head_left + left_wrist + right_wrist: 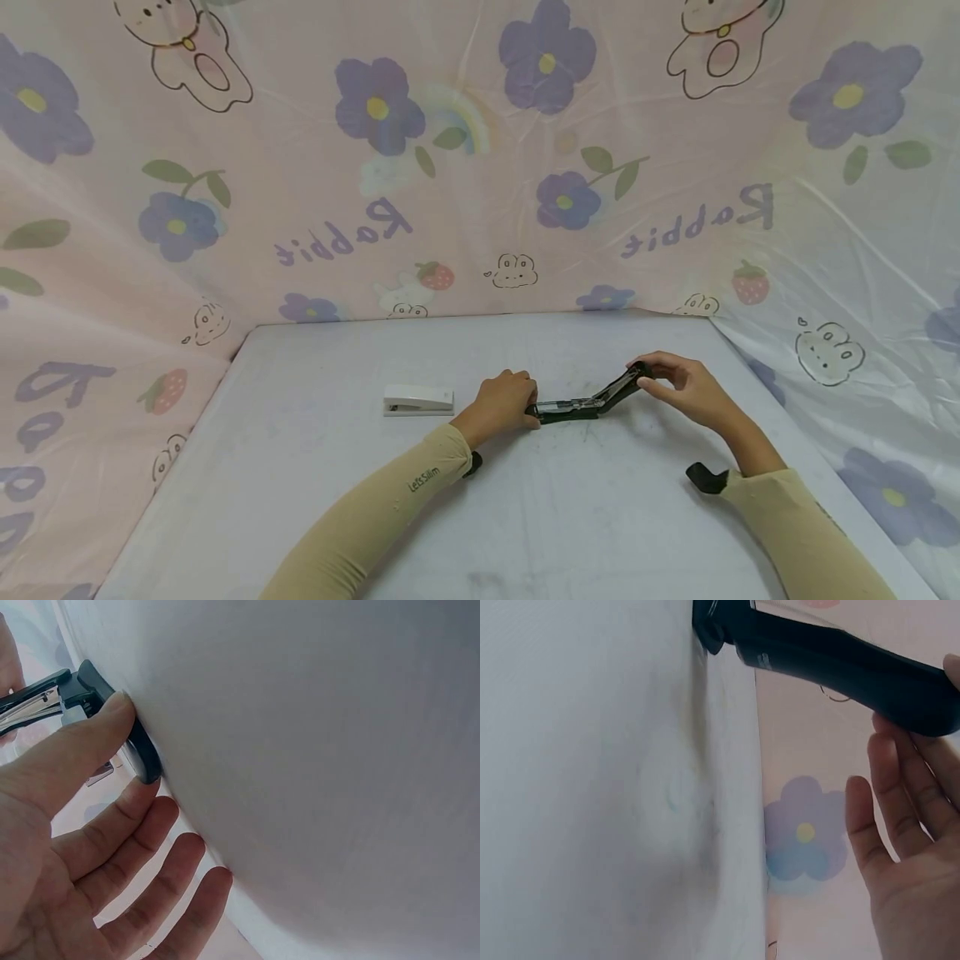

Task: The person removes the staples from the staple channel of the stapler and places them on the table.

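Observation:
A black stapler (567, 409) is folded wide open over the white table, its metal inside facing up. My left hand (501, 398) pinches the left end of its base, thumb on one side and index fingertip on the other in the left wrist view; the remaining fingers extend loosely. At the other end, my right hand (692, 390) holds the tip of the raised upper arm (832, 664) between thumb and fingers. That arm slants up to the right from the hinge. In the right wrist view the thumb is mostly cut off by the frame edge.
Left of my left hand lies a small white box-shaped object (418, 401) with a dark slanted mark on its front. The white table (315, 492) ends at a patterned cloth (465, 192) hanging behind and along both sides.

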The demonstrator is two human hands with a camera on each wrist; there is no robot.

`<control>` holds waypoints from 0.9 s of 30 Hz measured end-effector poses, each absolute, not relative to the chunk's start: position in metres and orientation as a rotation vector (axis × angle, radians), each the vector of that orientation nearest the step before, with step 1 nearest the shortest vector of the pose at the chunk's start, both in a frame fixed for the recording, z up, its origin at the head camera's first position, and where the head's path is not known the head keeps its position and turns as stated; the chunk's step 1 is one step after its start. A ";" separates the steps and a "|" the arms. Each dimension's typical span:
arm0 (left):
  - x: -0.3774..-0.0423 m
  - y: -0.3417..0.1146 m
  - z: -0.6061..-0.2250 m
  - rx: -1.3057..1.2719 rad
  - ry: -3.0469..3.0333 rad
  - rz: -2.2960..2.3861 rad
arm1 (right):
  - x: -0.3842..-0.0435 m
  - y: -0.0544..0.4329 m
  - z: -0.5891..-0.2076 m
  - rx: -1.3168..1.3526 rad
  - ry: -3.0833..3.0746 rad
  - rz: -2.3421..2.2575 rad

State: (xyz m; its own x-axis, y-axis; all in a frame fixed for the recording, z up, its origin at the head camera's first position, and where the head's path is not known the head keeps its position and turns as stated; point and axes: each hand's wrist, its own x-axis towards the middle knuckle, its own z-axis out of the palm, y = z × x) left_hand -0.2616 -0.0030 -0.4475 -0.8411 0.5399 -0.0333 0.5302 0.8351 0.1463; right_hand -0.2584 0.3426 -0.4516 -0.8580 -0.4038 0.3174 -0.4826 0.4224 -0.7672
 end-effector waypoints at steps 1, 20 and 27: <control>-0.262 -0.003 -0.448 0.860 2.941 0.200 | -0.258 0.344 -0.452 0.802 -2.585 1.430; -0.262 -0.003 -0.447 0.843 2.925 0.197 | -0.250 0.373 -0.464 0.621 -2.776 1.336; -0.262 -0.003 -0.447 0.846 2.926 0.197 | -0.252 0.375 -0.461 0.599 -2.836 1.304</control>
